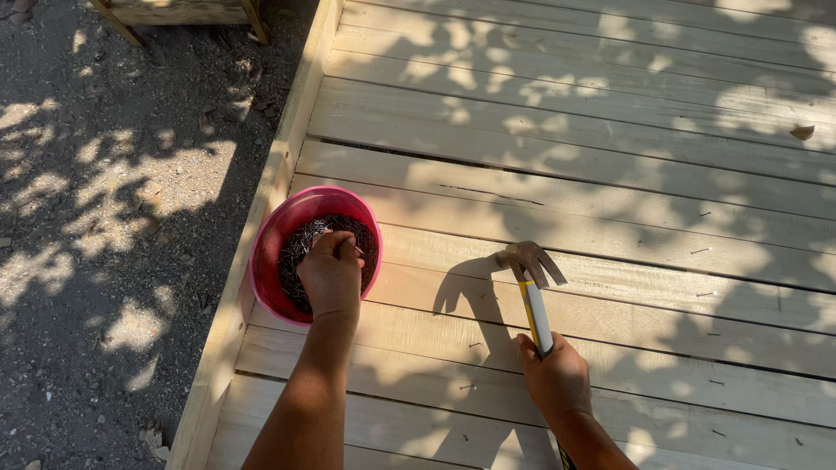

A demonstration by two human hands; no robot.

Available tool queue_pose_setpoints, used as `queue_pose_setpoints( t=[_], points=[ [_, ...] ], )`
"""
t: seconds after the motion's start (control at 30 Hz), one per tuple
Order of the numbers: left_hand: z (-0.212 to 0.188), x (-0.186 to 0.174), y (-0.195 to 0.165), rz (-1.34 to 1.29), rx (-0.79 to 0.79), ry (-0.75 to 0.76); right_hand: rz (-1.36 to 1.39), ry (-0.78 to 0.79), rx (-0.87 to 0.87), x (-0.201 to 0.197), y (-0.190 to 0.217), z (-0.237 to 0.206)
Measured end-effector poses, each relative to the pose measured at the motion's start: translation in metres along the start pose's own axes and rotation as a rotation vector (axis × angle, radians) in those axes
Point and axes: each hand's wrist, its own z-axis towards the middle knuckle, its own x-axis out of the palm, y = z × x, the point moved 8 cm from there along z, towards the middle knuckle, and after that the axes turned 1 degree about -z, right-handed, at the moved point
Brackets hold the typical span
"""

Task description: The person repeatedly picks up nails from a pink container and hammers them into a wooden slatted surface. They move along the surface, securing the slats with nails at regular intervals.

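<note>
While a claw hammer (533, 278) is gripped upright by the right hand (556, 376) over pale planks (610, 174), dark nails (300, 252) in the pink bucket (270, 239) are pinched by the left hand (331, 274).

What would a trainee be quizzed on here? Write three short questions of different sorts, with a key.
1. True or false: the left hand is inside the pink bucket of nails.
2. Multiple choice: the right hand holds the claw hammer by A) its head, B) its handle, C) its claw.
3. Fill in: the bucket stands on the wooden ______, near its left edge.

Key: 1. True; the fingers are down among the nails. 2. B; the metal head is clear of the hand and points away from the person. 3. Deck; pale planks, with a few loose nails lying on them.
</note>
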Motion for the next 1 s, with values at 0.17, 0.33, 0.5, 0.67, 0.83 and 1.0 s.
queue_pose_setpoints(
  t=[0.17,0.33,0.5,0.67,0.83,1.0],
  points=[
    [0.001,-0.006,-0.007,0.209,0.319,-0.110,-0.003,-0.069,-0.068,0.002,-0.002,0.005],
    [0.000,-0.002,0.000,0.125,0.253,-0.033,-0.020,-0.098,-0.058,0.003,-0.005,0.008],
    [-0.008,-0.002,-0.034,0.072,0.362,-0.051,-0.022,-0.072,-0.026,0.003,-0.006,0.006],
    [-0.041,0.040,-0.084,0.050,0.591,0.018,-0.004,-0.031,-0.001,0.000,-0.003,0.003],
    [-0.065,0.122,-0.063,-0.039,0.279,0.286,0.065,0.029,0.022,-0.003,-0.001,0.002],
    [-0.070,0.173,-0.010,-0.004,0.132,0.398,0.034,0.075,0.037,-0.005,0.001,0.000]
  ],
)
